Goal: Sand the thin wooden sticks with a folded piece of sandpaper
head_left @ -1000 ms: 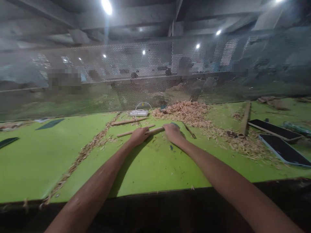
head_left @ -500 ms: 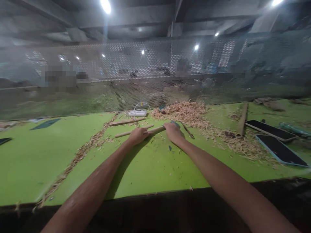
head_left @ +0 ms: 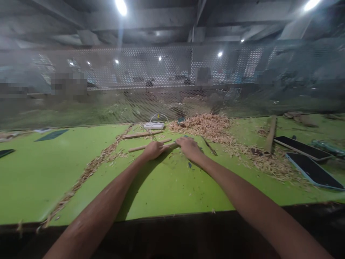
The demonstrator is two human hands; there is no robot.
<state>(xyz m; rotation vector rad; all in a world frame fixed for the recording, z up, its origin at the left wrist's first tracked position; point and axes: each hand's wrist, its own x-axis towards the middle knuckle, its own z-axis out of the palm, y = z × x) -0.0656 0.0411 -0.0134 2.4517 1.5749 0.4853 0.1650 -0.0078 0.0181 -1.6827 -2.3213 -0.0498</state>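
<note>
My left hand (head_left: pixel 153 150) is closed around a pale stick (head_left: pixel 170 145) at the middle of the green table. Near the stick's right end, my right hand (head_left: pixel 188 146) is closed too, its fingers bent over something bluish that is mostly hidden under them. Another thin stick (head_left: pixel 138 148) lies just left of and behind my left hand. A longer brown strip (head_left: pixel 140 135) rests farther back. To the right of my right hand lies a dark narrow tool (head_left: pixel 209 146).
Shavings (head_left: pixel 207 124) are heaped behind my hands and trail right. Two dark slabs with pale edges (head_left: pixel 303 147) (head_left: pixel 314 171) and a tube (head_left: pixel 271 135) lie right. A white power strip (head_left: pixel 153 125) stands before the mesh screen (head_left: pixel 161 97). Shavings line a seam (head_left: pixel 88 171) at left.
My right hand has slid a little to the left along the stick, toward my left hand. My left hand has stayed nearly in place. The view has shifted slightly.
</note>
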